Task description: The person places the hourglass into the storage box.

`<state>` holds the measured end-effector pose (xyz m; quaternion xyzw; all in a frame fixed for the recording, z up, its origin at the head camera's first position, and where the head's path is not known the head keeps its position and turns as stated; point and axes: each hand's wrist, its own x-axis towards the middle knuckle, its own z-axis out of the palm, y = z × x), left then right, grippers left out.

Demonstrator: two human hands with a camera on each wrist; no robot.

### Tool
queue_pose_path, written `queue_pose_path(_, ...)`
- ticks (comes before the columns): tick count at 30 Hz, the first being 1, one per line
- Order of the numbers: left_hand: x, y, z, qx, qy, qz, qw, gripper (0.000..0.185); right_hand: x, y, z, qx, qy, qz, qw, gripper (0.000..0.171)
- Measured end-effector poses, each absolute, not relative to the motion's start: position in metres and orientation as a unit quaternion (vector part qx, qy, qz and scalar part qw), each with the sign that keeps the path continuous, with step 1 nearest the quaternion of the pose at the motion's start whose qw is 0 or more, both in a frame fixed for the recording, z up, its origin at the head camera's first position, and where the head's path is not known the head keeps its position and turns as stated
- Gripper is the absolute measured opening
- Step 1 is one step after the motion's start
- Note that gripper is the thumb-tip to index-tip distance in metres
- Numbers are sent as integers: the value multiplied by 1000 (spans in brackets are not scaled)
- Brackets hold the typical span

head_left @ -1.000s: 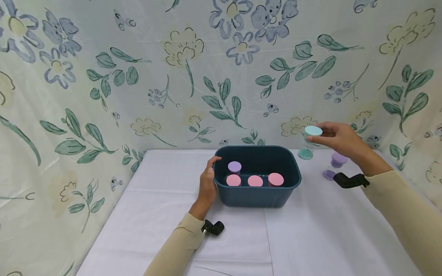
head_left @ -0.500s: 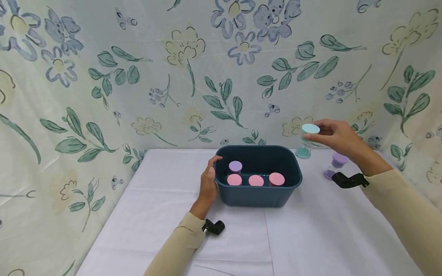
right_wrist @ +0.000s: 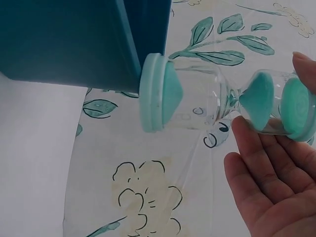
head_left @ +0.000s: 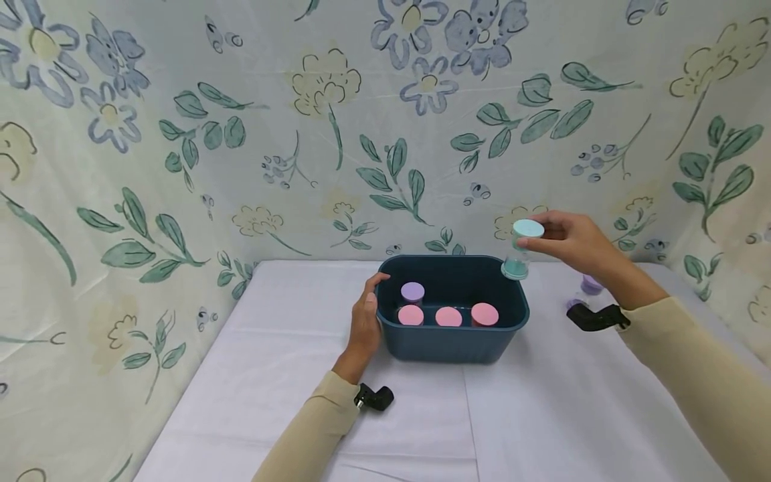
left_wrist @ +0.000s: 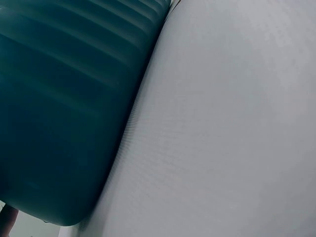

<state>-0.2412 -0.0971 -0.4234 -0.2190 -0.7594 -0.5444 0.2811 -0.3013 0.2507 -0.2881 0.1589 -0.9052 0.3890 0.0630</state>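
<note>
In the head view my right hand [head_left: 569, 237] pinches a sand timer [head_left: 516, 254] by its upper end. The timer has pale teal caps, clear bulbs and teal sand, and its lower cap overlaps the right rim of a dark blue plastic bin [head_left: 452, 343]. Close up in the right wrist view, thumb and fingertips meet the timer's far bulb and cap, with its other cap beside the bin's corner. At the bin's left rim, my left hand [head_left: 364, 321] holds on with bent fingers, thumb along the outer wall. Inside the bin stand a purple-topped timer [head_left: 412, 292] and pink-topped ones [head_left: 448, 316].
Another purple timer [head_left: 591, 284] stands on the table to the right, partly hidden behind my right wrist. A white cloth [head_left: 301, 402] covers the table. Behind it hangs a flower-patterned curtain [head_left: 337, 201]. Each wrist wears a small black camera [head_left: 375, 398].
My right hand has carried the teal sand timer leftward, from beside the bin to its right rim. The left hand keeps its hold on the bin.
</note>
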Motion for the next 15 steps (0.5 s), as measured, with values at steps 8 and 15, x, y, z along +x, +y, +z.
queue_pose_path(8, -241, -98, -423, -224, -758, -543, 283, 44, -303, 239, -290, 175, -900, 393, 62, 60)
queue_pose_path(15, -241, -98, -423, -223, -760, -541, 281, 44, -302, 229, -293, 181, -892, 412, 49, 60)
